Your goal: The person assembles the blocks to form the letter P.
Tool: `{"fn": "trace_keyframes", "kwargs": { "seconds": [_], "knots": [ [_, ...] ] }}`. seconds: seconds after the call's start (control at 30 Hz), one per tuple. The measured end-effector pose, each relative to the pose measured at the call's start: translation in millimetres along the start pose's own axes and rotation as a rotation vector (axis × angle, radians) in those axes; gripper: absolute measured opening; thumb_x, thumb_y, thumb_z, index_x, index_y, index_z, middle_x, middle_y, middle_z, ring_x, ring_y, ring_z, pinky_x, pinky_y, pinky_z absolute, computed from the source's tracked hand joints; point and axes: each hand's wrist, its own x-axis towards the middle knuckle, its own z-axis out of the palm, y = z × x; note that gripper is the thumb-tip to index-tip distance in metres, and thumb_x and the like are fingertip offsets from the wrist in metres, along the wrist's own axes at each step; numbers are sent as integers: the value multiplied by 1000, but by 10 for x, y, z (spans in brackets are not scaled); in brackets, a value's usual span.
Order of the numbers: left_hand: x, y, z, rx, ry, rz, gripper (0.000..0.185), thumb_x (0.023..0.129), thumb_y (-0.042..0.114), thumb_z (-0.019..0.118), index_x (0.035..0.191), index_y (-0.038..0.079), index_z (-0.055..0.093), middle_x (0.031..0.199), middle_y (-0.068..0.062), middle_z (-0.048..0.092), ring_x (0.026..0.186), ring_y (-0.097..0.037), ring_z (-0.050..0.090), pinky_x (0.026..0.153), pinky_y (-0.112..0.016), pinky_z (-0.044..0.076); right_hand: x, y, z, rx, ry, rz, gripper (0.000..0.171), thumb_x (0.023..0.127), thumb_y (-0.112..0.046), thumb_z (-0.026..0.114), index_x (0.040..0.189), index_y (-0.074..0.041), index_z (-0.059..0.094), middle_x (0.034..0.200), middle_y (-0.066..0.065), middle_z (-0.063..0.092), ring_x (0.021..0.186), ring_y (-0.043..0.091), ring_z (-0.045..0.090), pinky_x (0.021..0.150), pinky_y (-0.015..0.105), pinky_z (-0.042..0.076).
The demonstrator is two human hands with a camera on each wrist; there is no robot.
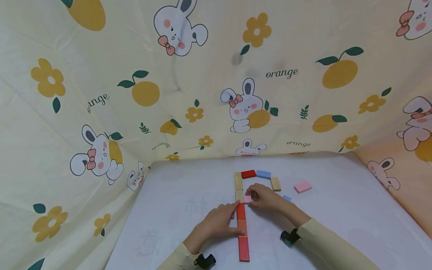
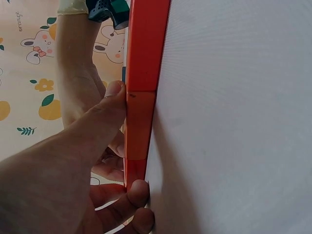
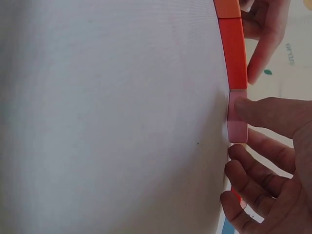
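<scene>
My right hand (image 1: 264, 196) pinches a pink block (image 3: 238, 127) between thumb and fingers, close against the side of the block column. That column runs towards me: two beige blocks (image 1: 238, 181), a red block (image 1: 241, 211), an orange block (image 1: 242, 224) and another red block (image 1: 243, 249). From the left side my left hand (image 1: 217, 222) touches the column, its index fingertip near the beige and red joint. The left thumb (image 2: 115, 88) lies at the orange block, while its other fingers rest by the upper red block and the table.
Beyond my hands a red block (image 1: 248, 174), a blue block (image 1: 263, 174) and a beige block (image 1: 275, 184) form an arc. A loose pink block (image 1: 302, 187) lies to the right. Another blue block (image 1: 287, 198) shows partly behind my right wrist. Patterned cloth (image 1: 209, 75) walls the white table.
</scene>
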Motion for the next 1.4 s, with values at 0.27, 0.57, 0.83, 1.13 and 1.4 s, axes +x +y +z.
{"fn": "trace_keyframes", "kwargs": {
  "seconds": [0.27,0.57,0.83,1.13,1.4],
  "knots": [
    [16,-6,7,11,0,13,109,81,76,79,168,24,38,98,12,58,95,-8,51,81,-33,48,-93,-19,-176,24,25,43,35,89,-17,89,119,-13,71,107,0,65,100,19,58,89,38,56],
    [6,14,2,9,-9,-5,109,81,75,80,169,26,37,101,12,59,99,-8,52,87,-36,50,-361,125,-505,13,42,-16,34,94,-15,84,123,-7,71,114,7,67,108,29,60,94,49,55],
    [5,12,12,9,-4,-10,109,81,75,80,169,26,37,104,12,60,104,-10,54,93,-40,52,-635,358,-722,7,26,-40,37,94,-18,85,126,-9,70,120,7,68,113,31,61,99,56,54],
    [5,10,14,9,1,-3,109,81,75,80,169,25,37,101,12,59,102,-10,52,90,-39,52,-906,549,-790,-19,45,-60,43,92,-26,87,128,-11,71,125,4,67,114,29,60,97,51,52],
    [22,-5,35,-2,-4,-13,111,80,78,78,169,27,36,105,12,61,104,-10,53,96,-42,53,-985,672,-719,-4,43,-13,63,84,-33,94,134,-7,67,126,7,65,114,30,58,97,50,52]
  ]
}}
